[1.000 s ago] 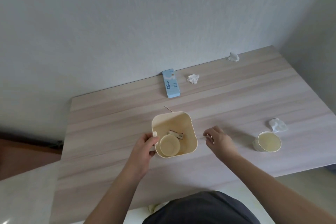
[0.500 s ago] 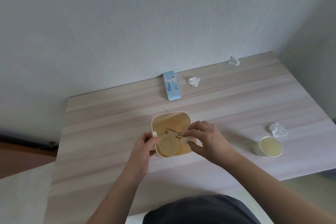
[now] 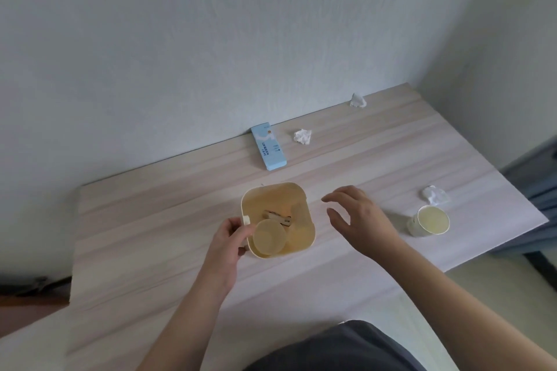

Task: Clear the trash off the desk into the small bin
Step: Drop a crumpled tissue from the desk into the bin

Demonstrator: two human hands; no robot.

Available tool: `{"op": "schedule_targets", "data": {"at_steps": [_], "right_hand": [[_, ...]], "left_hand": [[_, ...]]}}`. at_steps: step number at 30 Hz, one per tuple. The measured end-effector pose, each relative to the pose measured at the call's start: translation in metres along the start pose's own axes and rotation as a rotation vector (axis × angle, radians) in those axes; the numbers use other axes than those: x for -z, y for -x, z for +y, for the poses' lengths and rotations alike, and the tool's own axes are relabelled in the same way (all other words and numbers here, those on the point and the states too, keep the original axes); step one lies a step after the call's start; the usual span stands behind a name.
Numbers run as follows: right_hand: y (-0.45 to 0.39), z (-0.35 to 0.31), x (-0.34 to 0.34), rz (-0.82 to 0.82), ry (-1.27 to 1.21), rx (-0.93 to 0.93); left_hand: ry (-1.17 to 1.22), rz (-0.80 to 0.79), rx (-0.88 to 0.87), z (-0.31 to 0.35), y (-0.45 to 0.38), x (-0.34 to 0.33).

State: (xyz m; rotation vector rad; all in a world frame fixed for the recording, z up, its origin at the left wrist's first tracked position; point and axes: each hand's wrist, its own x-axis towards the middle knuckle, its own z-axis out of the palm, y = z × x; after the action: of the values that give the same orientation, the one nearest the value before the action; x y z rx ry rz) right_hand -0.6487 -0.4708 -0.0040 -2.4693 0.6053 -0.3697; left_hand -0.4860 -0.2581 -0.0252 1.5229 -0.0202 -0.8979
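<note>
A small cream bin [image 3: 304, 199] stands on the wooden desk [image 3: 180, 214], holding a paper cup [image 3: 269, 237] and a wrapper. My left hand [image 3: 229, 238] grips the bin's left rim. My right hand [image 3: 358, 217] hovers just right of the bin, fingers apart and empty. A paper cup [image 3: 429, 220] stands near the right front edge, with a crumpled tissue [image 3: 434, 195] just behind it. Two more crumpled tissues lie at the back: one [image 3: 303, 136] beside a light blue box [image 3: 269, 147], one [image 3: 358, 100] against the wall.
The desk abuts a white wall at the back. Its right edge drops off beside a dark grey-blue object [image 3: 539, 178]. My dark clothing [image 3: 346, 346] fills the bottom of the view.
My right hand carried a small piece over the bin, released it inside, and has pulled back to the right, now empty. My left hand stayed on the rim.
</note>
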Motion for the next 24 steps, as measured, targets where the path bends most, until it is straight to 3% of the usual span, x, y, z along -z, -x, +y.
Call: {"op": "schedule_targets", "data": {"at_steps": [7,17,21,24], "right_hand": [[0.022,0.016,0.04,0.149,0.028,-0.229],[0.015,0.092,0.079,0.197,0.101,-0.336],[-0.004,0.143,0.086,0.156,0.058,-0.401],[-0.015,0.193,0.093,0.027,0.064,-0.481]], "left_hand": [[0.04,-0.138,0.02,0.0,-0.018,-0.012],[0.042,-0.207,0.043,0.012,-0.032,-0.065],[0.031,-0.174,0.034,0.01,-0.038,-0.098],[0.041,-0.132,0.037,0.005,-0.043,-0.125]]}}
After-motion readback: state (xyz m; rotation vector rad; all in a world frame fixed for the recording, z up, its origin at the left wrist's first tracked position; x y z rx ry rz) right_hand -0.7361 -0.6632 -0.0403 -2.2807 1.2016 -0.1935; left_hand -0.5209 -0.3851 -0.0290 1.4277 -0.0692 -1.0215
